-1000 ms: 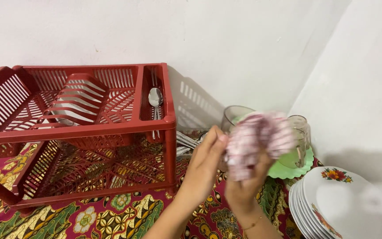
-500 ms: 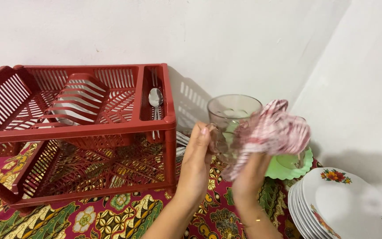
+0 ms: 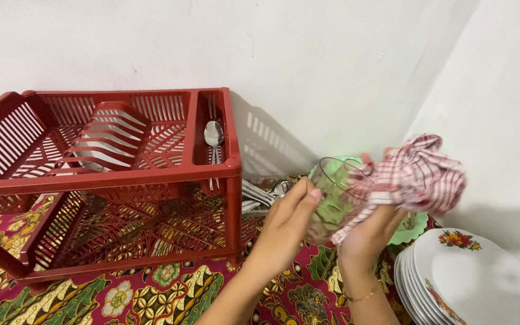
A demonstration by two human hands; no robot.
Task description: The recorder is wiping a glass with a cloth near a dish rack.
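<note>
My left hand point(image 3: 285, 225) grips a clear drinking glass point(image 3: 332, 195), tilted so its mouth faces up and to the right. My right hand point(image 3: 368, 236) holds a red-and-white checked cloth point(image 3: 413, 177) bunched against the glass's right side and rim. Both hands are just right of the red plastic dish rack point(image 3: 121, 180), above the patterned tablecloth point(image 3: 151, 295). Behind the glass lies a green scalloped plate point(image 3: 410, 225), mostly hidden.
The two-tier red rack holds a spoon point(image 3: 212, 133) in its cutlery slot. More cutlery point(image 3: 260, 192) lies behind the rack's right end. A stack of white floral plates point(image 3: 470, 277) sits at the lower right, near the corner of two white walls.
The glass has dropped lower and tipped toward the right. The cloth has swung from the front of the glass out to the right. My left hand shifted slightly right with the glass.
</note>
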